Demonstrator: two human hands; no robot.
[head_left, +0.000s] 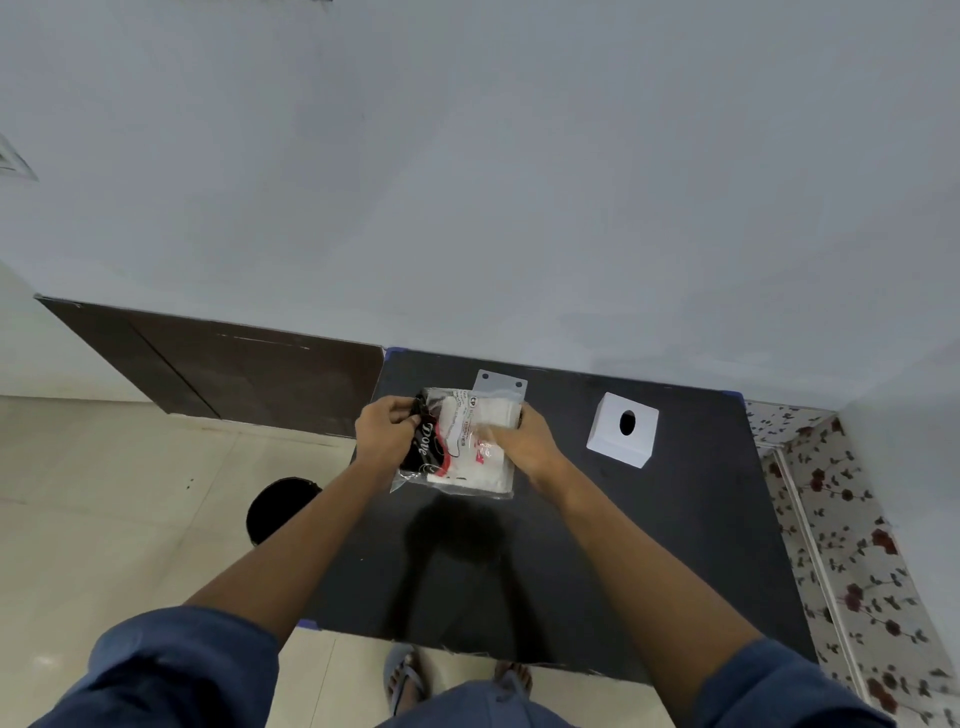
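Our left hand (384, 431) and right hand (524, 441) both grip a clear packet (467, 452) of white tissues and a black sachet, held over the black tabletop (675, 545). A white box (623, 436) sits well to the right.

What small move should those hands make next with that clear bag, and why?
Probably ease the white tissue pack out toward the right. The left hand pinches the clear bag at its left edge by the black Dove sachet, the right hand grips the bag's right side over the pack, and the bag is held above the black table, so both seem set to pull apart.
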